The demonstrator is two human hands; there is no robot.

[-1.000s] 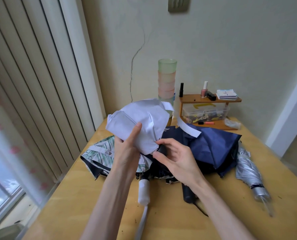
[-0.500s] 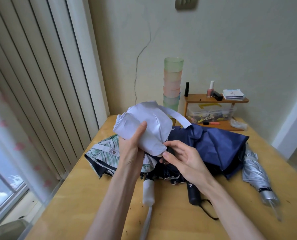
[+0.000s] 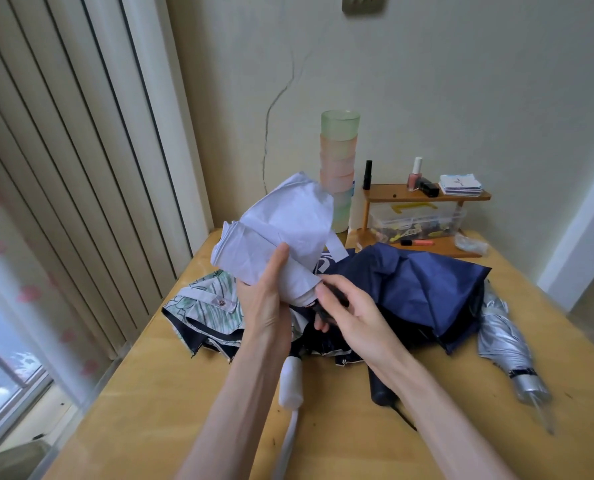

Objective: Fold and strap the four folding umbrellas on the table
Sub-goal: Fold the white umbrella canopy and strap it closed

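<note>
Bench (image 3: 150, 393): yellow wood, fills lower frame.
Navy umbrella (image 3: 420, 292): loose heap on bench, ctr to 3 o'clock.
White umbrella (image 3: 288, 223): canopy part gathered, held tilted above bench, 11 o'clock of navy heap; strap hanging loose behind.
Leaf-print umbrella (image 3: 209, 306): crumpled on bench, 9 o'clock, touching navy one.
Silver umbrella (image 3: 499, 337): rolled, dark band round it, 4 o'clock, on bench.
Shelf (image 3: 427, 197): wooden, 1 o'clock, by wall.
Cup stack (image 3: 338, 161): 12 o'clock, just beside shelf.
Left grip (image 3: 267, 306): wrapped round white umbrella's lower canopy, thumb up.
Right grip (image 3: 354, 317): pinching dark stem at white umbrella's base.
</note>
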